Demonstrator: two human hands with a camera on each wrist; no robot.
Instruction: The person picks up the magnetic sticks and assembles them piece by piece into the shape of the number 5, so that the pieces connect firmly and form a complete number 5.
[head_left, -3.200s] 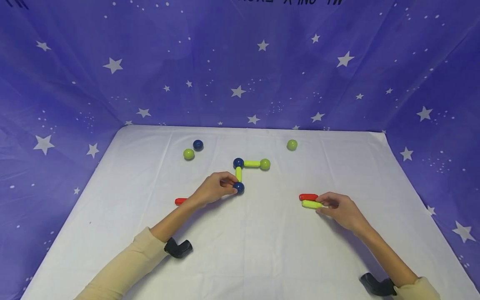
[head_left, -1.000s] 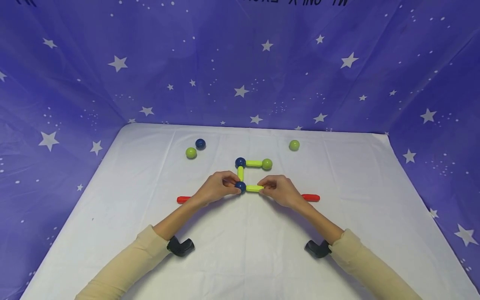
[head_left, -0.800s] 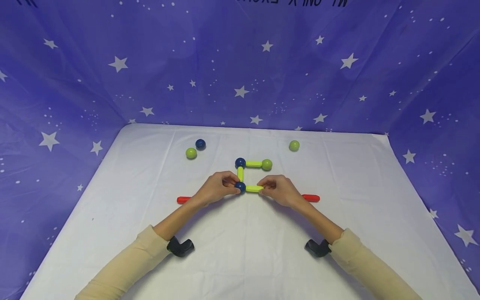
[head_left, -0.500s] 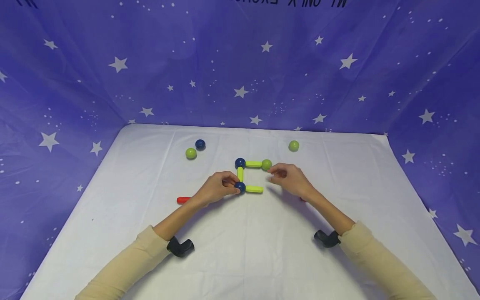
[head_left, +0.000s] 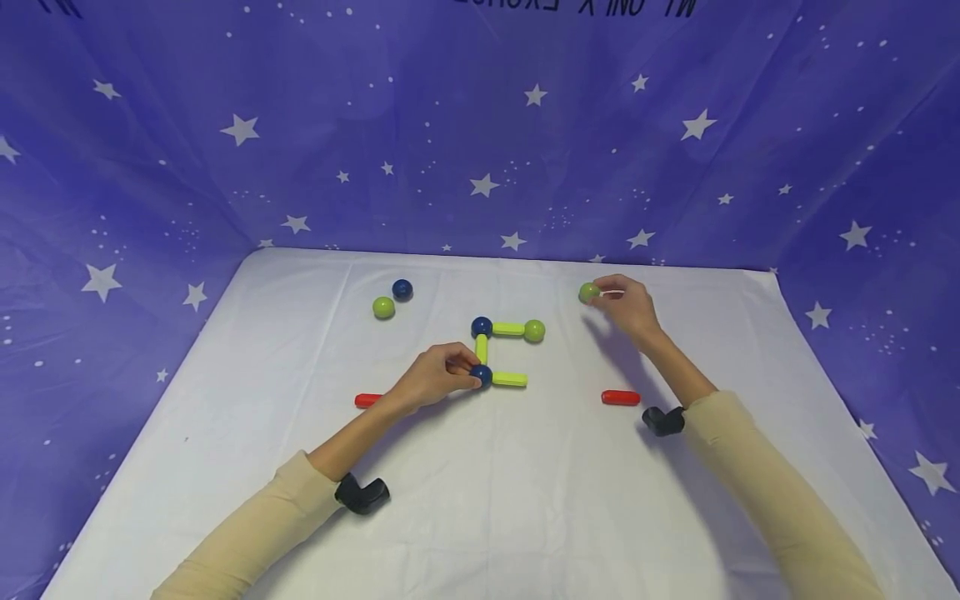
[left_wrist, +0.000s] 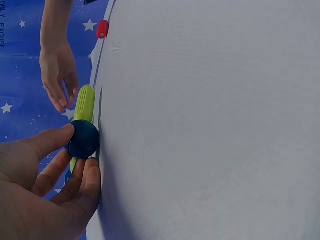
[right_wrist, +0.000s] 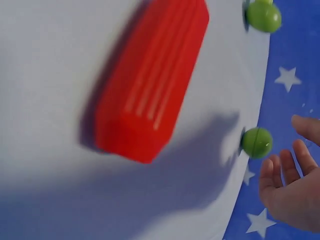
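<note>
Between thumb and fingers my left hand pinches a dark blue ball, the near corner of a C-shaped build on the table. From that ball one yellow-green rod points right with a free end, and another rod leads back to a second blue ball. A third rod joins this to a green ball. At the back right my right hand is at a loose green ball; in the right wrist view its thumb and fingers are spread, apart from the ball.
A red rod lies right of the build. Another red rod is partly hidden by my left forearm. A loose blue ball and green ball sit at the back left. Starry purple cloth stands behind the white table.
My right hand brought a yellow-green rod to the near blue ball, let it go there, then moved back and right to the loose green ball. My left hand kept its place.
</note>
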